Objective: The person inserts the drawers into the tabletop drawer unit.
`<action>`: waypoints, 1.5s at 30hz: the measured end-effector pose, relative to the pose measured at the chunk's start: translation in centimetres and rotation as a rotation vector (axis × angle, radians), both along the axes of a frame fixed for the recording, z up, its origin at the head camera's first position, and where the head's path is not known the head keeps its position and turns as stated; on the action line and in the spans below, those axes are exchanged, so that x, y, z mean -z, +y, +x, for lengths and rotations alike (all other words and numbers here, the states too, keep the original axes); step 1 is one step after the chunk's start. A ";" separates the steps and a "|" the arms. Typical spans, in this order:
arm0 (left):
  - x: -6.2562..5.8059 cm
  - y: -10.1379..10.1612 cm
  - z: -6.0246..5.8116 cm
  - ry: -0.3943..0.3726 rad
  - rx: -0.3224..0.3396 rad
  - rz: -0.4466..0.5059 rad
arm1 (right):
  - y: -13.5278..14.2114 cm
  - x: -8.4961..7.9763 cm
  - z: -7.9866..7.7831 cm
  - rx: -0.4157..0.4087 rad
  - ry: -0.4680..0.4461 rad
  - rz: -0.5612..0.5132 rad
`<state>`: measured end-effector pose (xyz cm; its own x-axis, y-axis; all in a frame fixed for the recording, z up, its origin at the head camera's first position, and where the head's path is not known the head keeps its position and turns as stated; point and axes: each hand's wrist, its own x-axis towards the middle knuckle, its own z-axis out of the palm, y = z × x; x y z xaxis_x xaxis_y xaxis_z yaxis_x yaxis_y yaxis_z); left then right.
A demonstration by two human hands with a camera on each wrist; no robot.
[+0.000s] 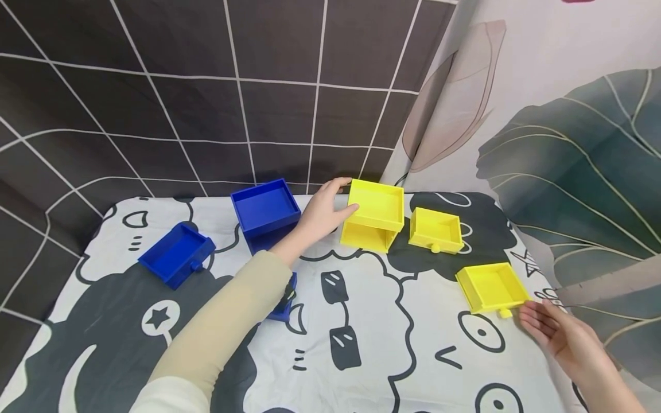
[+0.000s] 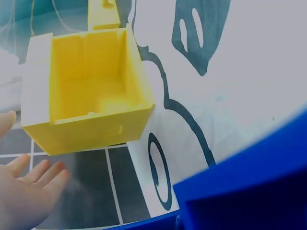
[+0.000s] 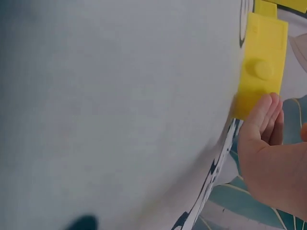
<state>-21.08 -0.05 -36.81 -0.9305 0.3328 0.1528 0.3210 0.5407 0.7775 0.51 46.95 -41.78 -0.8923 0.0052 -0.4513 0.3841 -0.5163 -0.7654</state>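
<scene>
Left grip (image 1: pixel 321 213) is held spread beside yellow cabinet (image 1: pixel 379 203); right grip (image 1: pixel 570 342), fingers extended, is held at nearer yellow drawer (image 1: pixel 493 285).

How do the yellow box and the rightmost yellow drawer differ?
Height: the yellow box stands taller; the rightmost yellow drawer is shallower.
Opening: the box has a front-facing compartment below its recessed top, while the drawer is open at the top.
Front: the drawer carries a round knob; none shows on the box.
Shared: both are yellow and rest on the patterned cloth.
</scene>
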 end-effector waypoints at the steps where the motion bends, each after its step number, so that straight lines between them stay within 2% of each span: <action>1: 0.0 0.1 -0.1 -0.007 0.001 -0.004 | 0.0 0.1 0.1 -0.013 -0.006 0.010; 7: 0.4 0.5 -0.8 -0.062 0.000 0.001 | -0.1 0.2 -0.4 -0.068 -0.154 0.198; 11: 0.6 0.8 -1.2 -0.128 -0.011 0.041 | -0.3 0.0 -0.8 -0.093 -0.243 0.261; 15: 1.0 1.1 -1.6 -0.213 -0.013 0.111 | -0.5 0.0 -0.8 -0.108 -0.253 0.291; 21: 1.6 1.1 -2.3 -0.300 0.029 0.231 | -1.1 -0.4 -1.0 -0.199 -0.254 0.413; 30: 1.9 0.9 -2.7 -0.319 0.092 0.254 | -0.6 -0.1 -1.9 -0.306 -0.284 0.462; 34: 1.9 0.9 -2.7 -0.314 0.089 0.258 | -0.5 0.1 -2.4 -0.311 -0.298 0.464; 42: 1.7 1.0 -2.5 -0.291 0.050 0.224 | -0.5 0.0 -2.9 -0.390 -0.300 0.559; 45: 1.7 1.1 -2.4 -0.272 0.034 0.207 | -0.7 -0.1 -3.1 -0.391 -0.300 0.596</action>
